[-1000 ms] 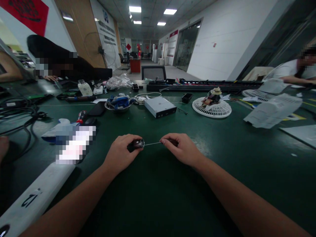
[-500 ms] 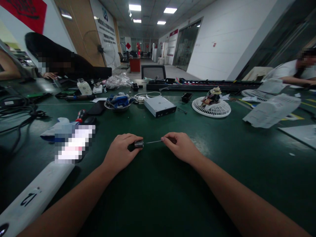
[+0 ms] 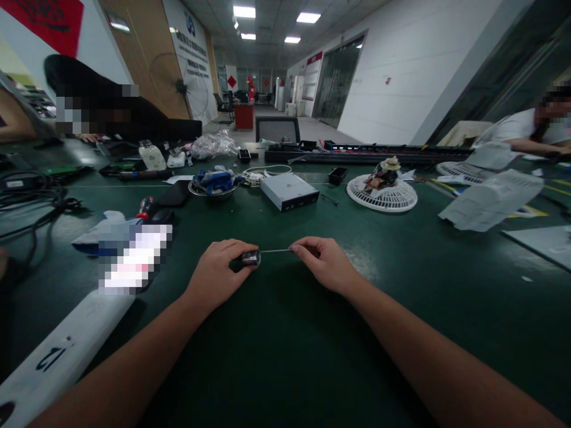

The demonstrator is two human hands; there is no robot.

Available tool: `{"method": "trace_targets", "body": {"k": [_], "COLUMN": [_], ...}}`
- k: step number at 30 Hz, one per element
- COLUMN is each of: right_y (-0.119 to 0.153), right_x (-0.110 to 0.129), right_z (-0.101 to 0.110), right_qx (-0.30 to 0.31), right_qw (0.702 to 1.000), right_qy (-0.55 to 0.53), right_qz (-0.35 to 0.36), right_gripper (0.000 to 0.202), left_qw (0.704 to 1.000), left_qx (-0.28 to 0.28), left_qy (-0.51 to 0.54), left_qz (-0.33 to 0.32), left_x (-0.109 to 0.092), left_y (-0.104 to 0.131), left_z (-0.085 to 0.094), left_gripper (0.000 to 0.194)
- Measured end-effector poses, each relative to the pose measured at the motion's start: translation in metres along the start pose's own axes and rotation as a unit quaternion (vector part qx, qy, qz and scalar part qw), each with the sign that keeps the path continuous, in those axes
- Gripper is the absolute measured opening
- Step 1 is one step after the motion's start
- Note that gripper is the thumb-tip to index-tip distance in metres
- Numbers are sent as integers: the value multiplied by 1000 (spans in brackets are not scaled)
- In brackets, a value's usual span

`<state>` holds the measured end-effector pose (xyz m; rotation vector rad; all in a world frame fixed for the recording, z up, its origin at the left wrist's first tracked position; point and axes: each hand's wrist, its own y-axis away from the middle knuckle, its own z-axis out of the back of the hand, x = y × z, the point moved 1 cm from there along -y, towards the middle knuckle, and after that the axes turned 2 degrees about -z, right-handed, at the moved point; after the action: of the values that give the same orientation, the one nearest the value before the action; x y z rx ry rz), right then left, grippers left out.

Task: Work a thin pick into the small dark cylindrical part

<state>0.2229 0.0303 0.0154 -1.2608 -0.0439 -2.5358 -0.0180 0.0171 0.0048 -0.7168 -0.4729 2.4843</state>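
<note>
Between the thumb and fingers of my left hand (image 3: 223, 267) is a short, dark metal cylinder (image 3: 251, 258), its round end facing right. My right hand (image 3: 322, 259) pinches a thin metal rod (image 3: 275, 250) at its right end. The rod lies level, and its left tip is at the upper edge of the cylinder's end, close to my left fingertips; whether it touches cannot be made out. Both hands are low over the green table (image 3: 276, 356).
A grey disc drive (image 3: 289, 189), a metal bowl with blue cloth (image 3: 214, 183) and a white fan grille (image 3: 382, 193) stand beyond my hands. At left lie a glove (image 3: 104, 232), a lit screen (image 3: 138, 255) and a white device (image 3: 66, 351). People sit on both sides.
The rod has moved slightly left and up, its tip now at the cylinder's upper rim instead of short of it. The cylinder's end has turned a little more toward the camera.
</note>
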Motion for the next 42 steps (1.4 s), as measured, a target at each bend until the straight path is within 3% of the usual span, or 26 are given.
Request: {"method": "trace_targets", "body": {"k": [6,11,15,19,23,29,34,37,42], "right_y": [1,2,2,2,3,3,-2,-1,3], "right_x": [0,5,8,8,8,12,9,7,12], "right_z": [-2,-3,-3,0,2,-14,-24,-21,-15], "right_qx": [44,1,42,-9,-55,-32,13,-6,-71], "right_qw": [999,997,994,987,989,995,993,992,992], "right_qy": [-3,76,103,155,124,88,120,120,66], "right_qz": [9,11,10,-26,-54,38,18,21,78], "right_gripper": [27,25,30,41,46,31,11,9,21], "left_qw": [1000,1000,1000,1000,999,998,999,999,999], "left_qx": [4,12,9,-5,-27,-26,-2,4,21], "left_qy": [-1,-5,-11,-26,-38,-43,-36,-36,-28], "left_qz": [-28,-26,-27,-5,26,38,40,40,28], "left_x": [-3,-2,-3,-3,-3,-1,-1,0,1], "left_y": [0,0,0,-1,-1,-2,-2,-2,-1], "left_z": [-1,-1,-1,1,2,0,-1,0,-1], "left_gripper": [30,29,28,27,29,26,26,26,28]}}
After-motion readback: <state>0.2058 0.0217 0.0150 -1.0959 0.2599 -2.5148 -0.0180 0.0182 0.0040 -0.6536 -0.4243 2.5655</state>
